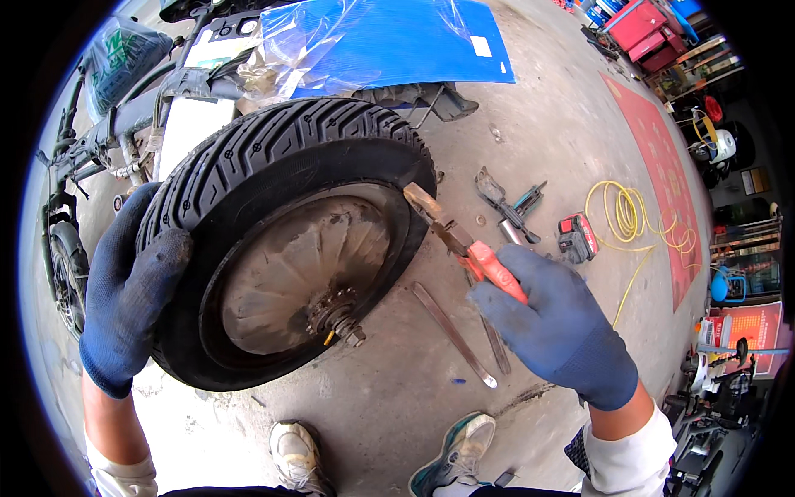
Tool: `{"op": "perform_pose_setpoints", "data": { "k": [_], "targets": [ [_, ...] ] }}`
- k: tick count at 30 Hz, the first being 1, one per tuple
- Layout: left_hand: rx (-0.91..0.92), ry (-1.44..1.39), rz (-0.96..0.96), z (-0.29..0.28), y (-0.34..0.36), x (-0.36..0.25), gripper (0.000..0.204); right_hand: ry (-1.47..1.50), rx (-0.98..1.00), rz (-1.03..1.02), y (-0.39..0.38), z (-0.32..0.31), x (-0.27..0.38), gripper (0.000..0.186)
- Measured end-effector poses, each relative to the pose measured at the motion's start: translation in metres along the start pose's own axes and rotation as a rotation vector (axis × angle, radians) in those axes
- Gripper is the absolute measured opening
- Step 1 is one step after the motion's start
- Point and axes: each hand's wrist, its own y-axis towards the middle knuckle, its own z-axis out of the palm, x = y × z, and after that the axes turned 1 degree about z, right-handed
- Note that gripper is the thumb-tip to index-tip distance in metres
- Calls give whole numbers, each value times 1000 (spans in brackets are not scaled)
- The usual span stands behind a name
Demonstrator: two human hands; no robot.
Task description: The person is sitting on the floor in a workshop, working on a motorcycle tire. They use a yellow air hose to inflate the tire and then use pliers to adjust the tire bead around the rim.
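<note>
In the head view, with the clock read from its centre, a wheel (286, 277) with a thick black tyre (248, 178) is leaning at 9 o'clock. Its grey, smeared hub (306, 269) is facing the person, and a threaded axle (348, 330) is sticking out toward 5 o'clock of the hub's middle. The hands are working apart, both in blue-grey gloves. The left hand (137, 286), at 9 o'clock, is clasping the tyre's outer edge, thumb over the tread. The right hand (551, 319), at 4 o'clock, is closing around the orange-red handles of pliers (476, 257). Their worn brown head is pointing toward 11 o'clock, beside the tyre's right edge; whether they are touching, one cannot tell.

Two metal bars (451, 335) are lying on the concrete floor (381, 398) at 5 o'clock, one running partly behind the right hand. Between 2 and 3 o'clock a dark-and-teal tool (517, 217) is resting, with a red-and-black battery (577, 238) at 3 and a coiled yellow hose (625, 219) beyond it. A blue panel (406, 41) is spreading at 12 o'clock, and shoes (296, 455) are standing between 5 and 7.
</note>
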Motion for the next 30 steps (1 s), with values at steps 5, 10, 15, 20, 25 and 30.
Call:
{"op": "perform_pose_setpoints", "data": {
  "k": [5, 10, 15, 20, 25, 30],
  "targets": [
    [31, -27, 20, 4, -2, -7, 54, -342, 54, -193, 2, 1, -2, 21],
    [71, -67, 29, 7, -2, -12, 51, -763, -137, -652, -1, 3, -4, 30],
    [59, -111, 31, 9, -4, -14, 50, -885, -87, -611, -3, 6, 4, 27],
    [186, 34, 52, 8, -4, -23, 56, -969, -104, -563, -7, 10, 7, 30],
    [164, 31, 67, 8, -5, -20, 56, -1028, -173, -516, -4, 18, 2, 29],
    [103, -75, 70, 8, -1, -14, 49, -894, -76, -520, -5, 10, -2, 25]
  ]
}}
